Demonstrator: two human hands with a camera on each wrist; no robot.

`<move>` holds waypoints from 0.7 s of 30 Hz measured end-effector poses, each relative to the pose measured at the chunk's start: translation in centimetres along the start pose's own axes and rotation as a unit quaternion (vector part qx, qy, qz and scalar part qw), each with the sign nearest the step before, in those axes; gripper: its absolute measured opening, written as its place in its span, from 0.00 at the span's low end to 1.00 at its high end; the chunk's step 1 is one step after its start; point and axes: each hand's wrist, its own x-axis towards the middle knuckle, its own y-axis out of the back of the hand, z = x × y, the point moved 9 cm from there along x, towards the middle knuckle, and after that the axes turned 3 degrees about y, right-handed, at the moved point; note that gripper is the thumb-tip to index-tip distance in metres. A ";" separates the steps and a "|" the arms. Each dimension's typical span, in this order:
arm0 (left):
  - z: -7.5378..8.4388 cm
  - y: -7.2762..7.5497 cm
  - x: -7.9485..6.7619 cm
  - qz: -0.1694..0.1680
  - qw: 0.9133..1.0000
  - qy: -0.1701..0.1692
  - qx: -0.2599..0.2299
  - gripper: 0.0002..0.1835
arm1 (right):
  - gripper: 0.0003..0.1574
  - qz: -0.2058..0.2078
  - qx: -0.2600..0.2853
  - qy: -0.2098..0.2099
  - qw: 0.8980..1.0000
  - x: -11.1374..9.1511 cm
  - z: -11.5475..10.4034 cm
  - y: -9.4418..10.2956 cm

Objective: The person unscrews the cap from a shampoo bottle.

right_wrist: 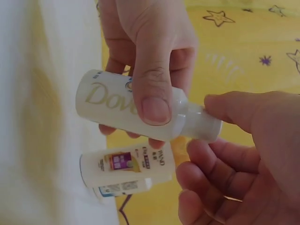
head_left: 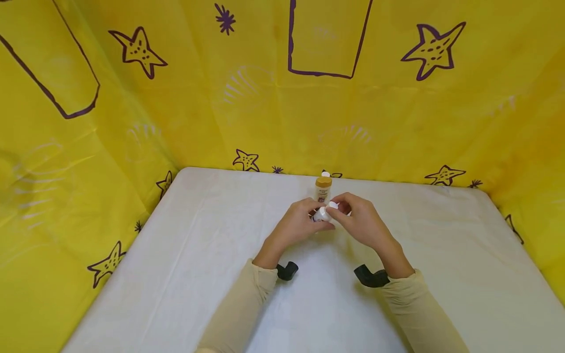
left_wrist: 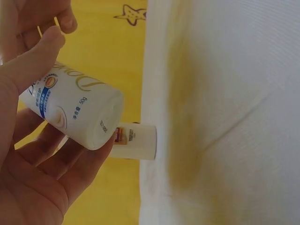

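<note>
A small white Dove bottle (right_wrist: 105, 105), labelled 50g, is held tilted above the table in my left hand (head_left: 301, 223). In the right wrist view the left thumb lies across its front, with the other fingers behind. My right hand (head_left: 364, 220) pinches the bottle's white cap (right_wrist: 206, 125) between thumb and fingers. The left wrist view shows the bottle's base (left_wrist: 107, 126) angled down toward the table. Close behind the hands stands a white Pantene bottle (right_wrist: 124, 164) with a gold cap (head_left: 323, 182).
Another bottle (right_wrist: 124, 187) stands behind the Pantene one, its white top (head_left: 325, 174) just showing. A white cloth covers the table (head_left: 198, 235). Yellow curtains (head_left: 265, 113) with starfish drawings enclose the back and sides. Black curved pieces (head_left: 371, 277) sit at both wrists.
</note>
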 end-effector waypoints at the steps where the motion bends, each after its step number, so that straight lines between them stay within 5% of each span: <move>1: 0.1 0.2 0.0 0.001 1.000 -0.001 0.003 0.23 | 0.17 -0.003 0.003 -0.004 1.000 0.0 0.0 0.0; 12: 0.1 0.3 -0.2 -0.008 1.000 -0.019 0.004 0.21 | 0.17 -0.007 0.012 -0.021 1.000 -0.4 -0.2 -1.1; 21: 1.9 0.5 -0.8 -0.029 0.998 -0.050 -0.007 0.22 | 0.10 0.038 0.009 0.059 0.997 -0.9 -1.9 0.2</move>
